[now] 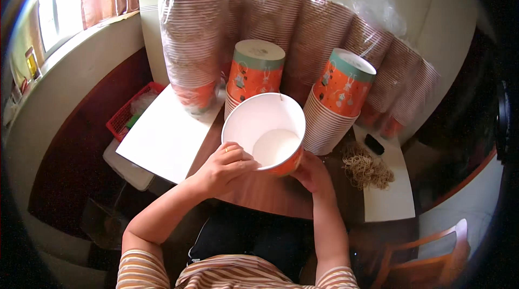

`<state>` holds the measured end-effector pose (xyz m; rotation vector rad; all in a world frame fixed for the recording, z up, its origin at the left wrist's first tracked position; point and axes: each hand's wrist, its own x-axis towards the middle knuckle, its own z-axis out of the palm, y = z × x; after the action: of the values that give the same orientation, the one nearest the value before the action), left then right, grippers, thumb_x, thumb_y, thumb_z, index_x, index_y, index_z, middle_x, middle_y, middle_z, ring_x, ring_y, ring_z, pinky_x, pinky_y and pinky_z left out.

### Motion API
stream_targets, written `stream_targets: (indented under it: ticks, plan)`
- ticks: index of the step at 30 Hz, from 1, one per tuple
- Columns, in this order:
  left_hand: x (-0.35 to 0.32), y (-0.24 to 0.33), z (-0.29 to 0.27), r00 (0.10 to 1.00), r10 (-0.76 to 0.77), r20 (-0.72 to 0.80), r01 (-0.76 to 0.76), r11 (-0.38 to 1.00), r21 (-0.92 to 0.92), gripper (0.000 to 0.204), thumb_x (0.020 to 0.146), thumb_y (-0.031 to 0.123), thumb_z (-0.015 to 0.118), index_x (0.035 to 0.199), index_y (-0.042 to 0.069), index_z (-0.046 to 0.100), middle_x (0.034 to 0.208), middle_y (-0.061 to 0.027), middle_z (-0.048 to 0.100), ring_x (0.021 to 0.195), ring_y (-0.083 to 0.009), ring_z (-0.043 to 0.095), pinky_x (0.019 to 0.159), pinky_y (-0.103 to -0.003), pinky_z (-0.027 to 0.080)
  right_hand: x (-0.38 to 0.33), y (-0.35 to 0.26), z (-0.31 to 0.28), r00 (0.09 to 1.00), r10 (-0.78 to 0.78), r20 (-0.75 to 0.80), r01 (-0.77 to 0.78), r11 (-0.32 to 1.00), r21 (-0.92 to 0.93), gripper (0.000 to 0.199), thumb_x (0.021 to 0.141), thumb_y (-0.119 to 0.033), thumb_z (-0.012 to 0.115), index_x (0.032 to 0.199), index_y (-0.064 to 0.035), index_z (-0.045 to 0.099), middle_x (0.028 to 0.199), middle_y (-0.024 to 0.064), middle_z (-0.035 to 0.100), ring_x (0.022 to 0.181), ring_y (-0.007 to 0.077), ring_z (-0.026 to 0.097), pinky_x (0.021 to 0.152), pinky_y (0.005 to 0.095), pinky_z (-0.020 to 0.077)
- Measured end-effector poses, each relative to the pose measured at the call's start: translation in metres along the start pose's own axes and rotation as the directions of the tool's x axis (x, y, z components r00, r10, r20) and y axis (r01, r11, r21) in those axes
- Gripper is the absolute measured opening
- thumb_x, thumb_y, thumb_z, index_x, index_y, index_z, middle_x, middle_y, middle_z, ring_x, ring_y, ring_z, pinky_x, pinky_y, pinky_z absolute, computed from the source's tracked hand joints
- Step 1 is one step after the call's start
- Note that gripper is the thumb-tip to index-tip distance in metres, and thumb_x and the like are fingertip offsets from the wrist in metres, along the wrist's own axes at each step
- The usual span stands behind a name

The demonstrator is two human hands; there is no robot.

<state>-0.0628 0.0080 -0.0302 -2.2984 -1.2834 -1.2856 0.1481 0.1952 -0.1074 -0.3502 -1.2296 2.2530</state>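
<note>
A large paper bucket, white inside with an orange printed outside, is tilted so that its open mouth faces me. My left hand is closed on its near left rim, a ring on one finger. From the right, my right hand holds the bucket low on its outer side; its fingertips are hidden behind it. Just beyond stand two stacks of upside-down paper buckets, the left stack partly covered by the held bucket and the right stack beside it. Both are topped with orange and teal print.
Tall stacks of buckets in clear plastic line the wall. On the table's right lie a heap of tan rubber bands and a small black object. A red basket stands left of the white board; a wooden chair is lower right.
</note>
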Motion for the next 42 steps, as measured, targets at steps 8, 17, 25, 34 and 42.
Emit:
stream_targets:
  ticks: [8,17,25,34,42]
  plan:
    - [-0.020,-0.015,-0.006,0.990,-0.018,-0.143,0.036,0.991,0.127,0.031,0.069,0.005,0.069,0.100,0.009,0.065,0.105,-0.0084,0.059,0.098,-0.0265,0.056,0.084,-0.040,0.044,-0.039,-0.074,0.034,0.917,-0.370,-0.150,0.154,0.675,-0.721,0.018,0.078,0.001,0.066,0.095,-0.0010,0.060,0.090,0.0077,0.064,0.082,0.0175,0.063,0.071,0.0309,0.0540]
    - [-0.006,-0.113,0.039,0.616,-0.613,-0.494,0.527,0.787,-0.320,0.041,0.088,0.016,0.061,0.124,0.000,0.048,0.121,-0.0122,0.044,0.110,-0.0197,0.051,0.089,-0.033,0.043,0.025,-0.222,0.136,0.552,-0.633,0.543,0.304,-0.453,-0.838,0.019,0.076,0.000,0.064,0.095,-0.0022,0.062,0.088,0.0134,0.065,0.081,0.0253,0.063,0.070,0.0343,0.0491]
    - [-0.020,-0.155,0.090,0.496,-0.570,-0.655,0.632,0.754,-0.177,0.050,0.089,0.025,0.053,0.132,0.002,0.041,0.136,-0.0256,0.035,0.124,-0.0402,0.036,0.105,-0.043,0.030,0.127,-0.234,0.154,0.601,-0.228,0.766,0.403,-0.742,-0.536,0.015,0.076,-0.001,0.060,0.090,-0.0050,0.057,0.085,0.0166,0.062,0.081,0.0351,0.060,0.068,0.0421,0.0488]
    - [-0.009,-0.155,0.085,0.608,-0.540,-0.582,0.576,0.804,-0.144,0.061,0.086,0.026,0.057,0.138,0.004,0.034,0.138,-0.0289,0.031,0.126,-0.0429,0.034,0.105,-0.046,0.029,0.176,-0.213,0.130,0.794,-0.164,0.586,0.379,-0.620,-0.687,0.023,0.076,0.004,0.058,0.098,-0.0011,0.057,0.089,0.0179,0.063,0.085,0.0317,0.064,0.073,0.0346,0.0495]
    - [-0.010,-0.157,0.087,0.625,-0.546,-0.559,0.595,0.796,-0.113,0.067,0.085,0.028,0.056,0.140,0.003,0.027,0.138,-0.0307,0.030,0.126,-0.0444,0.032,0.105,-0.047,0.028,0.188,-0.197,0.124,0.795,-0.129,0.593,0.399,-0.625,-0.671,0.029,0.071,0.007,0.054,0.099,0.0004,0.057,0.090,0.0193,0.063,0.088,0.0320,0.063,0.076,0.0353,0.0489]
